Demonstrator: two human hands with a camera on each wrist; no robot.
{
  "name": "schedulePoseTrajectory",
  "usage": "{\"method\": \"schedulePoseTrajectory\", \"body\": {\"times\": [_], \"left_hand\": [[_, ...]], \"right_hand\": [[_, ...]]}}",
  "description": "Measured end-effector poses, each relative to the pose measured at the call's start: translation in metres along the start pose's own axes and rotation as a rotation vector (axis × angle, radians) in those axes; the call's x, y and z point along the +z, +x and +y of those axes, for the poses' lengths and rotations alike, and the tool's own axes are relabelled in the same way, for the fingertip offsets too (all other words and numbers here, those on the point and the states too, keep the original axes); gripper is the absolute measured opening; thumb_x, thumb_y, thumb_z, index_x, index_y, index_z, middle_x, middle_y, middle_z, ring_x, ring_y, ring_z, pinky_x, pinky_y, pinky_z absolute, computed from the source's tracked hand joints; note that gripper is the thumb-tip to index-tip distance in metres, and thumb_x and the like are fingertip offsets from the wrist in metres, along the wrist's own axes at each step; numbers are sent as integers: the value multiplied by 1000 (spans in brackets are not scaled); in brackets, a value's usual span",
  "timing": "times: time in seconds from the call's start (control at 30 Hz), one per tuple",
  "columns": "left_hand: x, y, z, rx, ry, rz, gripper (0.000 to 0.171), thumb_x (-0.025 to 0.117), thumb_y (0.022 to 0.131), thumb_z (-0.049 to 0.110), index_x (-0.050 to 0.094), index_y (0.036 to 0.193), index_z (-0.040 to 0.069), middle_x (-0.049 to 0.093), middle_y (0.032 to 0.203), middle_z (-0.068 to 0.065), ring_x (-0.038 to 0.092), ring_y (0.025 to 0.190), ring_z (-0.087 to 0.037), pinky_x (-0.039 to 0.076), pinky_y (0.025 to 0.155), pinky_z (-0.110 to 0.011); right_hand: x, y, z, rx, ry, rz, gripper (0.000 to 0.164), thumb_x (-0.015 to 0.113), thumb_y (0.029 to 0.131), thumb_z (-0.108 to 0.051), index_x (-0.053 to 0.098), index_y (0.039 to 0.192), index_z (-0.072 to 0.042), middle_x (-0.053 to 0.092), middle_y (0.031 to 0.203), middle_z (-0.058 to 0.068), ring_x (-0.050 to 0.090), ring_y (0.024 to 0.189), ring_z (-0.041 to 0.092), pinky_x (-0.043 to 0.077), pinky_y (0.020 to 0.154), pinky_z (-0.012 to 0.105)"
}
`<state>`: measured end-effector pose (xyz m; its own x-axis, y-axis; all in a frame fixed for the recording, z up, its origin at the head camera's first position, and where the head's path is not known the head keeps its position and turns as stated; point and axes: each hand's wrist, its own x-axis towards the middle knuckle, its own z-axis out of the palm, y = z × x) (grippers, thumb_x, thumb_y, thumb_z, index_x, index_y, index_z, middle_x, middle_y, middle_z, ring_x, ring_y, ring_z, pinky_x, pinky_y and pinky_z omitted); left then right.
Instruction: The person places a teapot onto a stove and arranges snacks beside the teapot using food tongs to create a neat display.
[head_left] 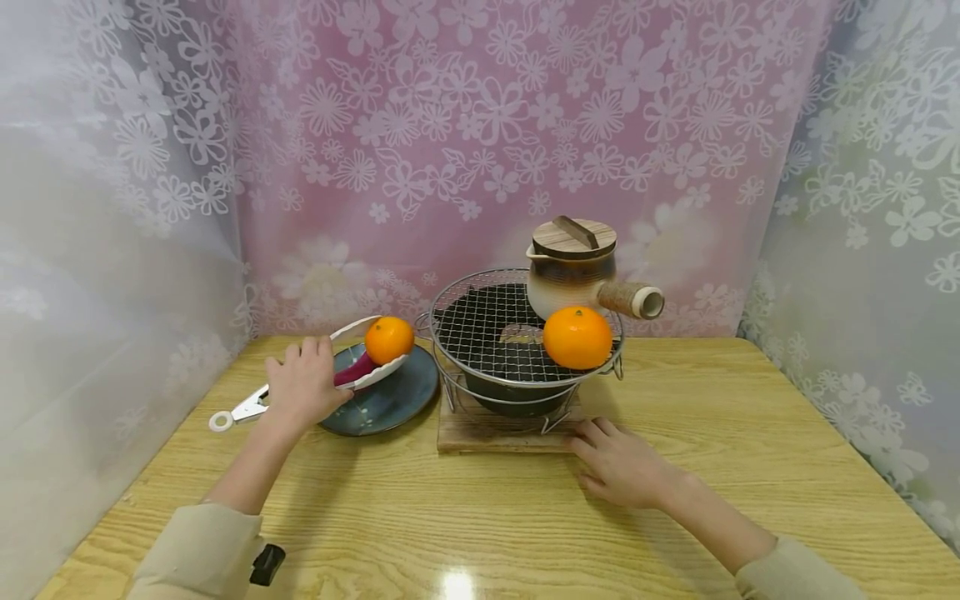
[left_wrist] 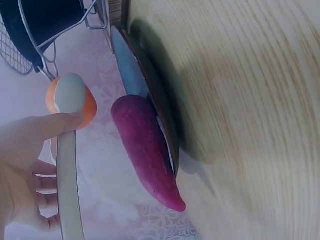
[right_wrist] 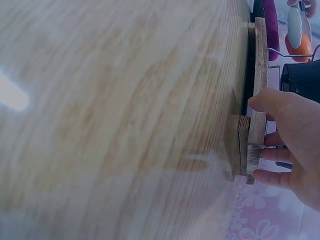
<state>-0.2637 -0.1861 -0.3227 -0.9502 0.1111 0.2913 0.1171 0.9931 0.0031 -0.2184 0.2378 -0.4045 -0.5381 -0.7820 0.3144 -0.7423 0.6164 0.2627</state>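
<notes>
My left hand (head_left: 303, 383) grips a pair of tongs (left_wrist: 70, 185) with white scalloped tips. Between those tips is an orange mandarin (head_left: 389, 340), held above a dark blue plate (head_left: 386, 410). A purple sweet potato (left_wrist: 142, 145) lies on the plate, its pointed end reaching past the rim in the left wrist view; the tongs and hand partly hide it from the head camera. My right hand (head_left: 626, 467) holds the right end of a wooden board (right_wrist: 257, 100), thumb and fingers around its edge. On this board stands a round black grill stove (head_left: 513, 398).
A wire mesh (head_left: 487, 333) tops the stove. It bears a second mandarin (head_left: 577, 337) at the front right and a clay teapot (head_left: 566, 287) with a wooden lid, its wrapped handle pointing right. Flowered curtains (head_left: 525, 108) hang behind and beside the wooden table (head_left: 735, 433).
</notes>
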Motion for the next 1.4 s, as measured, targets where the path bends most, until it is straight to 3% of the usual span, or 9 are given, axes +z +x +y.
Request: {"method": "schedulePoseTrajectory", "body": {"times": [0.83,1.4], "left_hand": [[-35,1,2,3,-56,58,80,75,70,39,40,123,-9,46,114,-28,41,100,-45,32,77,-61],[-49,0,1,-14,-80,108,78,75,69,37,42,123,-9,45,118,-28,40,102,-46,30,78,-62]], "right_hand": [[0,0,-1,-4,-9,15,35,69,76,-23,58,106,-10,52,104,9,51,93,26,47,75,40],[-1,0,-2,6,-7,15,36,70,76,-23,58,107,-9,51,103,8,51,92,25,47,74,40]]}}
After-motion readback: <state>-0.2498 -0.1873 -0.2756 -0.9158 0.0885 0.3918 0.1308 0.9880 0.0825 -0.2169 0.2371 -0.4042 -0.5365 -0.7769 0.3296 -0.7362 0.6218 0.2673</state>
